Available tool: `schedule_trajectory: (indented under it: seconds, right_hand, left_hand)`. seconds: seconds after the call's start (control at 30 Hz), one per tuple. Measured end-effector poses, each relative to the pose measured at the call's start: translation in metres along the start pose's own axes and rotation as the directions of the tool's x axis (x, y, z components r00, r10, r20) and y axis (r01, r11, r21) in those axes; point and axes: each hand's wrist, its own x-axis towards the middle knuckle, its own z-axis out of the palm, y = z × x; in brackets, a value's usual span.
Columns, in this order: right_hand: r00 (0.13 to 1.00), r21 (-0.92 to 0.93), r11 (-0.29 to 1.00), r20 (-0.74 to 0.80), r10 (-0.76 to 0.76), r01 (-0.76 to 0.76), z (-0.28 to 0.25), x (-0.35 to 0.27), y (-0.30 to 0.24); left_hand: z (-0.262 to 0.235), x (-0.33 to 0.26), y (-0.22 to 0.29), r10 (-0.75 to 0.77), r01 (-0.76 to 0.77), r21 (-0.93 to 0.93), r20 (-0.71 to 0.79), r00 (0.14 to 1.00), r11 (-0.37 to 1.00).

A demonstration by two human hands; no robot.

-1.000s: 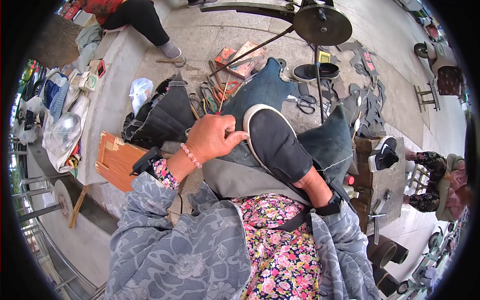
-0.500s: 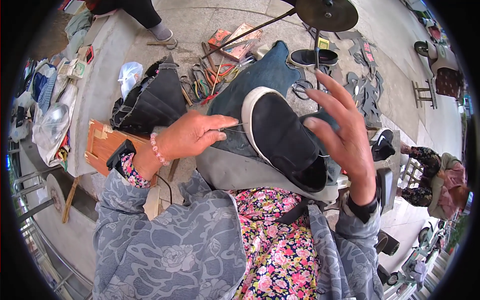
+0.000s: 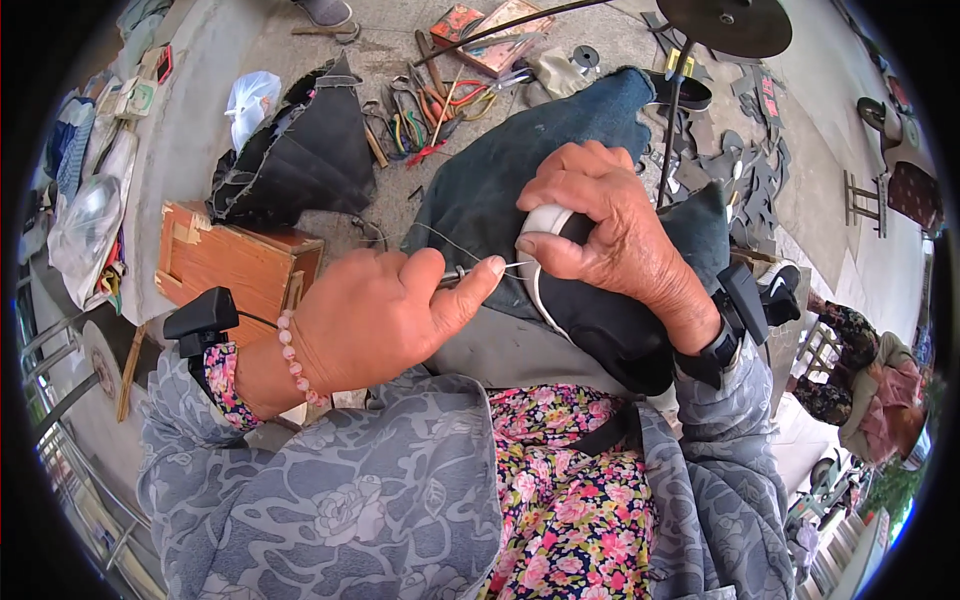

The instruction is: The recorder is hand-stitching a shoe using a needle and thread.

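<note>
On my lap rests a black slip-on shoe (image 3: 612,318) with a white sole edge. My right hand (image 3: 625,235) is wrapped over its toe end, thumb pressed against the white rim. In my closed left hand (image 3: 365,315) is an awl (image 3: 452,276); its metal collar shows between the fingers and its thin point meets the sole edge, though whether it pierces the rim I cannot tell. A pale thread (image 3: 440,234) loops above the left fingers toward the shoe. Beneath the shoe lie a dark teal cloth (image 3: 490,175) and a grey cloth (image 3: 515,352).
Left of me stand a wooden box (image 3: 225,262) and a black leather bag (image 3: 300,165). Pliers and other hand tools (image 3: 425,110) lie ahead on the ground. A metal stand with a round plate (image 3: 728,22) rises at the far right, near black scraps (image 3: 755,180). Someone sits at right (image 3: 880,395).
My right hand has gone from open above the shoe to gripping its toe. The left hand, earlier pinching a thin needle-like piece and thread, has turned and now holds an awl against the sole edge.
</note>
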Motion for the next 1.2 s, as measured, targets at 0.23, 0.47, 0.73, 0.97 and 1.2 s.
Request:
schedule_trajectory:
  seconds: [0.23, 0.47, 0.73, 0.97, 1.2]
  right_hand:
    - [0.995, 0.137, 0.986, -0.027, 0.100, -0.095, -0.022, -0.002, 0.020]
    - [0.999, 0.079, 0.996, 0.022, 0.050, -0.051, -0.012, -0.007, 0.013]
    - [0.998, -0.015, 0.999, -0.053, 0.038, -0.039, 0.010, -0.005, -0.012]
    - [0.995, -0.056, 0.996, -0.076, 0.066, -0.071, 0.026, -0.010, -0.012]
    - [0.993, 0.271, 0.960, -0.078, 0.092, -0.068, -0.021, -0.044, -0.008]
  left_hand:
    - [-0.026, -0.043, -0.024, -0.367, 0.422, -0.739, 0.250, 0.896, 0.526]
    - [0.021, -0.062, -0.023, -0.614, 0.385, -0.923, 0.319, 0.722, -0.027]
    - [0.043, 0.034, 0.012, -0.611, -0.484, -0.745, -0.130, 0.781, -0.460]
    - [0.061, -0.025, -0.032, -0.555, -0.364, -0.716, 0.038, 0.831, -0.595]
    - [0.100, -0.037, -0.030, -0.704, -0.254, -0.875, 0.128, 0.699, -0.411]
